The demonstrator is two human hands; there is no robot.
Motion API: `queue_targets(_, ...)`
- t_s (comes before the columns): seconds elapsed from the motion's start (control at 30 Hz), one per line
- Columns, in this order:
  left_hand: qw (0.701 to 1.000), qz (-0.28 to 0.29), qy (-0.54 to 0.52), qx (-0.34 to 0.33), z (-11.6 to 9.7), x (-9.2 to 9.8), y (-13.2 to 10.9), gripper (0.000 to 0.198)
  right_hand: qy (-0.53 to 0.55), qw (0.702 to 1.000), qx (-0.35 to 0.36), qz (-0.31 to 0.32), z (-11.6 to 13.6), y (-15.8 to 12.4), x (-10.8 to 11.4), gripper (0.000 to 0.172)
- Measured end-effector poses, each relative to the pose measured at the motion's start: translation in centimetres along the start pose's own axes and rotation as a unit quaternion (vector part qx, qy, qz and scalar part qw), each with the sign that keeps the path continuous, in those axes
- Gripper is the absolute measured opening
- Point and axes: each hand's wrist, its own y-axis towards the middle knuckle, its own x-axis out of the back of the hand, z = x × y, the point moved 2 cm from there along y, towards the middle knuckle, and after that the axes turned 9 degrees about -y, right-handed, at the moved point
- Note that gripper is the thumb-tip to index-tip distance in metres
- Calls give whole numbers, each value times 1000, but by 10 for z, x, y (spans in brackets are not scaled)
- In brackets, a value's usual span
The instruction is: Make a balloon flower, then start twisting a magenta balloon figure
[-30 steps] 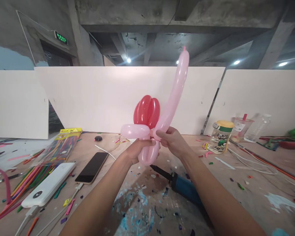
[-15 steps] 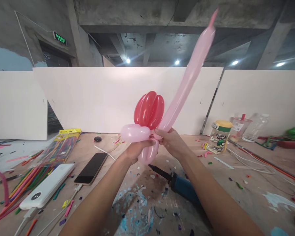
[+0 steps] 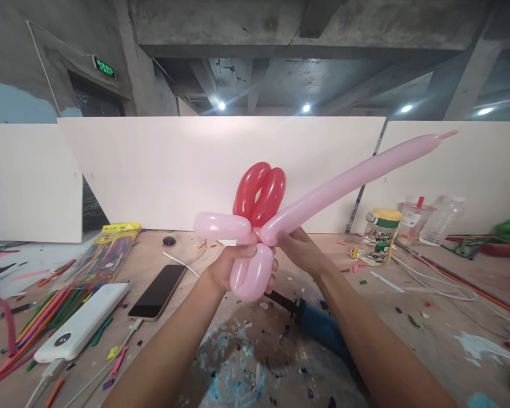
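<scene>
Long pink balloon end (image 3: 352,180) swung down toward right.

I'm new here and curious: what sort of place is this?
Probably a makeshift craft workshop: a twisted pink balloon, a blue pump and a scrap-littered table.

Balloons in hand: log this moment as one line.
Left hand: grips pink loop; right hand: holds long segment; red balloon: above hands; pump: on table

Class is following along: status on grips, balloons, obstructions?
Left grip around lower pink loop. Right grip against base of long pink section. Red loops above both grips. Blue pump below, not blocking.
</scene>
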Motion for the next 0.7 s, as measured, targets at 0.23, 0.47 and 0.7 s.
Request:
queue_targets(0.23, 998, -64, 25, 6, -7, 5, -2, 52, -15, 1000, 9, -15, 7, 1, -4, 36)
queue_targets(0.47, 967, -209, 135, -52, -11, 5, 0, 63, -58, 992, 42, -102, 5, 2, -1, 31)
queue_targets(0.7, 966, -188, 171, -55, -2, 0, 6, 65, -105, 965, 94, -221, 1, 1, -8, 25)
